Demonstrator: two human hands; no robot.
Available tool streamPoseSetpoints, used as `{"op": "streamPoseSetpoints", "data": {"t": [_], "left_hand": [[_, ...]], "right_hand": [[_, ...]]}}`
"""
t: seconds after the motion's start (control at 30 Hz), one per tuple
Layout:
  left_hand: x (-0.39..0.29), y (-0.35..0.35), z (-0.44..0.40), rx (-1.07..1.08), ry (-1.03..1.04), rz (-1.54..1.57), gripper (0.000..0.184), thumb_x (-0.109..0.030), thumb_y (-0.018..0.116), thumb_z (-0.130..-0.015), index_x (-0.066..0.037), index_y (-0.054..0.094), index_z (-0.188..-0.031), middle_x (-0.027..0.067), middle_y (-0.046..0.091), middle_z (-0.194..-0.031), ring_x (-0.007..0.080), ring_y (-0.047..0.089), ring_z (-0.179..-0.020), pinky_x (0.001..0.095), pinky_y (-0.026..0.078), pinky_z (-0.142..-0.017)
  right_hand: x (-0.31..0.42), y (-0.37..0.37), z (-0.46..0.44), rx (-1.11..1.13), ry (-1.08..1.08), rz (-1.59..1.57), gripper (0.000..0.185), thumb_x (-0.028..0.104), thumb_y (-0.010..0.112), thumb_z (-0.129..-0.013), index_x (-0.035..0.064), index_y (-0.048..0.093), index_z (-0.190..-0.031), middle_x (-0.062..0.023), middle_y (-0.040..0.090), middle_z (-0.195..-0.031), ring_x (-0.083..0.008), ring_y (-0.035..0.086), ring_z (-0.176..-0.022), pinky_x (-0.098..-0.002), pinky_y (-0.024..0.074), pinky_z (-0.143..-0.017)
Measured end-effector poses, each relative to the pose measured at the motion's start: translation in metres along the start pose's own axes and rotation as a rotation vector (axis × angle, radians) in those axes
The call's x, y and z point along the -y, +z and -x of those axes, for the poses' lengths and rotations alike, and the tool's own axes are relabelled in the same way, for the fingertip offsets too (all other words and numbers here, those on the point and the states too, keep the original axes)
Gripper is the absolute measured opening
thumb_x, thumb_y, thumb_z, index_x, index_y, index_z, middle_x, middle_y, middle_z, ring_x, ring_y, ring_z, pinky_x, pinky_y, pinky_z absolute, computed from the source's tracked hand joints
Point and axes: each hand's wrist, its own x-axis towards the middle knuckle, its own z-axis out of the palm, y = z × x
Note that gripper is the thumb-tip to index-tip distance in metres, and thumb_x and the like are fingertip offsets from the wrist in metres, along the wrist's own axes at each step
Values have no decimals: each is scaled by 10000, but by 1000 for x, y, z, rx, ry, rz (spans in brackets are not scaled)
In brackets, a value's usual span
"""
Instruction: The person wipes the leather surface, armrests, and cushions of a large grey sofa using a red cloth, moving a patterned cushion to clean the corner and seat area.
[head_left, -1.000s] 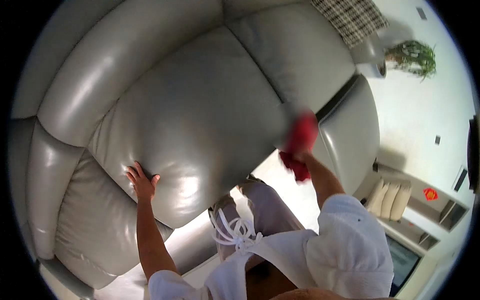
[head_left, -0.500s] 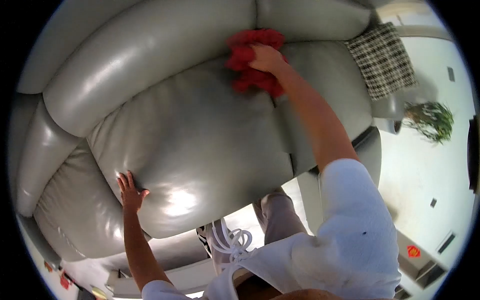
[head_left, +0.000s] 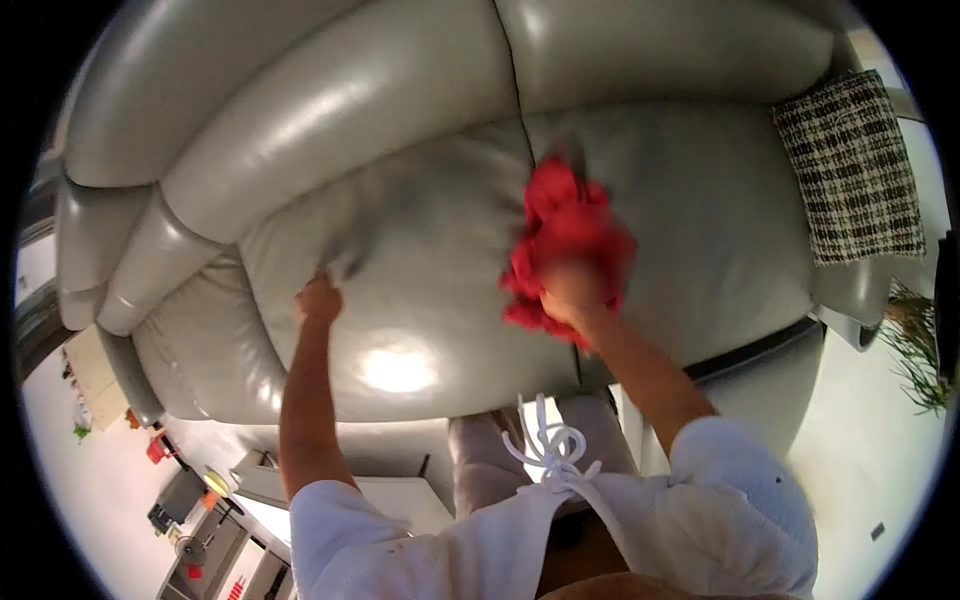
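A crumpled red cloth (head_left: 560, 225) is bunched under my right hand (head_left: 575, 285), which is smeared by motion but grips it. The cloth lies across the seam between two seat cushions of the grey leather sofa (head_left: 440, 300). My left hand (head_left: 320, 299) hovers near or just over the left part of the middle seat cushion, its fingers curled in and nothing seen in them. A dark shadow or reflection shows on the leather just beyond it.
A black-and-white checked cushion (head_left: 850, 170) leans at the sofa's right end. Beyond it is a green plant (head_left: 915, 350). Behind me on the left are a white table (head_left: 390, 500) and shelves (head_left: 215, 555) with several small things.
My right hand has drawn the red cloth from the backrest toward me and slightly right. My left hand, earlier spread flat on the seat, has moved forward and curled its fingers. The view has shifted.
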Motion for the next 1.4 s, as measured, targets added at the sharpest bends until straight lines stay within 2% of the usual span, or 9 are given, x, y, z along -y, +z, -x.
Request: {"op": "streamPoseSetpoints", "data": {"t": [0.13,0.43,0.53,0.63,0.67,0.77,0.93,1.2,1.4], "left_hand": [[-95,-116,9,-375,334,-68,437,-256,459,-912,-84,418,-1311,89,483,-1329,231,480,-1213,416,410,-964],[-175,-344,-27,-880,832,48,450,-184,537,-898,-91,428,-1325,76,452,-1361,207,385,-1296,375,361,-1047],[-176,-377,-65,-772,870,-58,495,-267,497,-926,-116,367,-1379,42,359,-1437,190,300,-1347,362,292,-1106],[-184,-386,-106,-723,919,-58,525,-318,462,-940,-147,313,-1413,10,261,-1490,171,228,-1377,354,230,-1134],[-191,-382,-114,-731,936,-35,530,-325,454,-943,-158,299,-1421,6,242,-1497,167,212,-1382,353,215,-1139],[-204,-373,-126,-781,965,24,544,-343,444,-944,-184,273,-1435,-3,199,-1513,154,180,-1391,348,192,-1143],[-203,-360,-147,-929,988,122,573,-379,528,-872,-189,362,-1387,12,308,-1469,166,279,-1351,346,239,-1109],[-204,-346,-181,-659,958,480,418,-260,627,-735,-163,591,-1140,66,605,-1166,265,523,-1121,376,411,-960],[-198,-359,-156,-880,1051,112,625,-302,547,-853,-186,292,-1413,-6,265,-1482,170,332,-1306,346,358,-1032]], "right_hand": [[-2,53,95,9,1,-136,484,212,629,-692,24,528,-1126,-220,557,-1124,-449,503,-1061,-498,484,-854],[-30,88,180,989,332,-280,718,358,686,-644,44,509,-1266,-206,543,-1244,-340,532,-1141,-441,435,-956],[-79,92,183,939,385,-458,848,392,749,-594,78,458,-1326,-176,512,-1299,-314,491,-1195,-437,387,-1003],[-94,-26,149,144,126,-1122,686,317,756,-630,78,538,-1235,-118,615,-1152,-256,566,-1068,-398,417,-960],[-103,-67,122,235,220,-1168,723,271,769,-657,72,479,-1288,-119,563,-1238,-277,516,-1160,-416,372,-1006],[-94,-192,15,-120,52,-922,516,234,749,-668,66,586,-1127,-121,672,-1002,-221,634,-957,-380,477,-876],[25,-338,-177,-597,-539,-38,482,284,674,-677,120,577,-1119,-99,571,-1151,-339,533,-1050,-431,456,-887],[61,-301,-270,-427,-96,72,562,226,663,-661,140,506,-1194,-116,552,-1175,-334,498,-1115,-486,452,-890],[36,-203,-190,-180,26,109,654,225,669,-684,86,429,-1277,-175,488,-1263,-434,432,-1185,-501,429,-951]]}}
